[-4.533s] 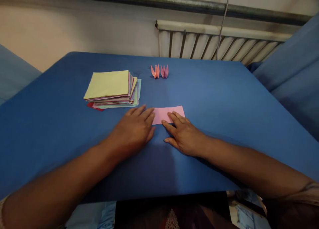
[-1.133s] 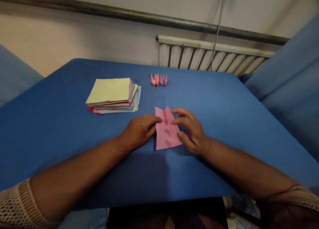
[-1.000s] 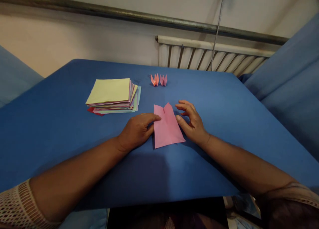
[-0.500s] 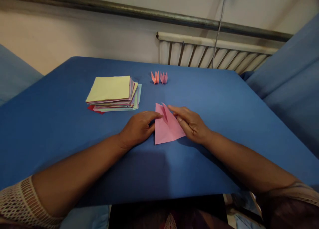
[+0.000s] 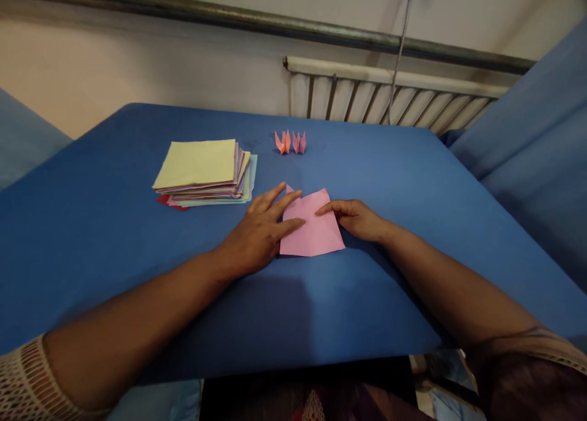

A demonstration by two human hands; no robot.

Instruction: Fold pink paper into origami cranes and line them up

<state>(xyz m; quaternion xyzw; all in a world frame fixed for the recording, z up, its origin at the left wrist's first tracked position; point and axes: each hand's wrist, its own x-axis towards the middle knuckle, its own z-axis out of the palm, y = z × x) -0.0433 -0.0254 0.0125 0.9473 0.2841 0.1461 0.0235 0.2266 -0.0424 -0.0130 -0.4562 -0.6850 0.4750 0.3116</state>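
A creased sheet of pink paper [image 5: 310,237] lies between my hands on the blue table. My left hand [image 5: 259,234] rests on its left side, fingers spread apart over the sheet. At the right edge, my right hand [image 5: 360,218] pinches the paper, with the thumb and forefinger near its middle and the other fingers partly hidden behind. Creases run across the sheet, and its upper edge shows a notch near my left fingertips.
The stack of coloured paper [image 5: 197,164], yellow on top, sits left of my hands. Two small folded paper figures, one orange [image 5: 283,142] and one pink [image 5: 299,143], stand farther back. Behind the blue table [image 5: 389,311] are a radiator [image 5: 348,91] and a pipe [image 5: 229,16].
The pink paper has gone from folded up with a raised flap to opened flatter. My left hand has spread its fingers over it, and my right fingers have shifted slightly down.
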